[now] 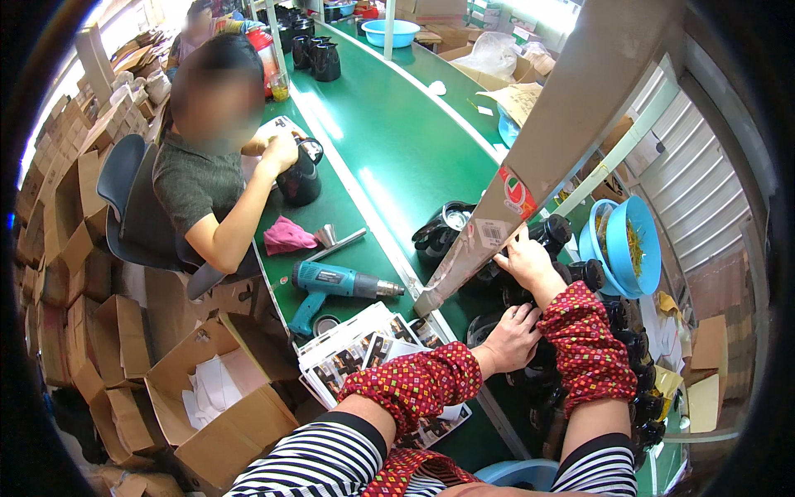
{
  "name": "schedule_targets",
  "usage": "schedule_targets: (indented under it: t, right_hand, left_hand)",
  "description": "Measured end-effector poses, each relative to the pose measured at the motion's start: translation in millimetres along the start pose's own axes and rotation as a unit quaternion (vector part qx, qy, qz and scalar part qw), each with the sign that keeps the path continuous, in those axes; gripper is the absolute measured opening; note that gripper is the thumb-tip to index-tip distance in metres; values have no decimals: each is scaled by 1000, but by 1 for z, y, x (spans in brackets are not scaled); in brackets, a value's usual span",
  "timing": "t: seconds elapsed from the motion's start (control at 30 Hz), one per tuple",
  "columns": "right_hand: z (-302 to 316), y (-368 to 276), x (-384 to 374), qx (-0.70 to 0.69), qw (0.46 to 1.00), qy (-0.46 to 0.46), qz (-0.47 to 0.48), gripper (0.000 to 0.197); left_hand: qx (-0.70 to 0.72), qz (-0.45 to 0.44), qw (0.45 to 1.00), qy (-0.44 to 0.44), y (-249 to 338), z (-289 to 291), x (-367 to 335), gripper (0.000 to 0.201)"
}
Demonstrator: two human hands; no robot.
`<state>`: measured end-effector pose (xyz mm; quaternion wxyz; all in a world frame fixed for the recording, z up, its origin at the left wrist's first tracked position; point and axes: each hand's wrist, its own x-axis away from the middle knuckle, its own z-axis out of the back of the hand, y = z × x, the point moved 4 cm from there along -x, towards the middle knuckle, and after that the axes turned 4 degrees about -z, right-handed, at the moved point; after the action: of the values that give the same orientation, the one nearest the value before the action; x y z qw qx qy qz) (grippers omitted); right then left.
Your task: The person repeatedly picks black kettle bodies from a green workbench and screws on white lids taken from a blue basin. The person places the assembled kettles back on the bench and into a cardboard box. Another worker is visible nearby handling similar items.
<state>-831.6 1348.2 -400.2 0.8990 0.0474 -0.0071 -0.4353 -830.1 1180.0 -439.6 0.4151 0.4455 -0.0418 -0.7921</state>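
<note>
Both my hands are among a cluster of black jugs on the green bench. My left hand is curled over a dark glossy jug, whose shape it mostly covers. Beyond it, my right hand reaches in beside the slanted metal post, thumb and forefinger spread apart, close to another black jug. What lies under its palm is hidden. Left of the post stands a black jug with a shiny top. More black jugs line the bench to the right of my right forearm.
A metal post slants across the bench. To the left lie a teal heat gun, printed sheets and a pink cloth. Across, a seated co-worker handles a black jug. Blue basins stand right; cartons lower left.
</note>
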Motion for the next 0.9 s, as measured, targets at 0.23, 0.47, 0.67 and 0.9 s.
schedule_targets:
  t: [0.23, 0.47, 0.67, 0.9]
  right_hand:
    - [-6, -31, -2, 118, 992, 45, -9, 42]
    - [-11, -14, 8, -49, 974, -40, -218, 54]
    - [90, -26, 141, -282, 939, 120, -154, 63]
    - [111, 5, 437, -404, 790, 82, -454, 40]
  left_hand:
    - [25, 26, 999, -26, -2, -1, 9, 49]
    - [-30, 28, 992, -118, 2, -1, -1, 52]
    - [-13, 19, 996, -85, 3, 14, -30, 29]
    - [-97, -32, 990, -101, 1, -1, -16, 42]
